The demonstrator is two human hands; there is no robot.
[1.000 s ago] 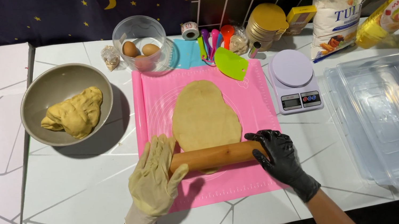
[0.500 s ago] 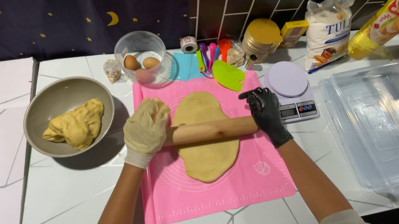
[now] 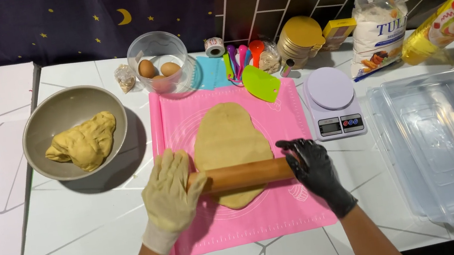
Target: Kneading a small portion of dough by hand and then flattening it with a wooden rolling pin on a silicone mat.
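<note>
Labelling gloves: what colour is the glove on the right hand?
Black, on the right hand gripping the rolling pin; the left hand wears a cream one. Head view.

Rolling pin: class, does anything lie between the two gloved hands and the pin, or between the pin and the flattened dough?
Nothing visible does. The left hand and right hand each press directly on an end of the rolling pin, which lies straight across the near part of the dough sheet on the pink mat.

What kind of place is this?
Probably a home baking spot: a wooden rolling pin lies across flat yellow dough on a pink silicone mat, beside a white kitchen scale.
</note>
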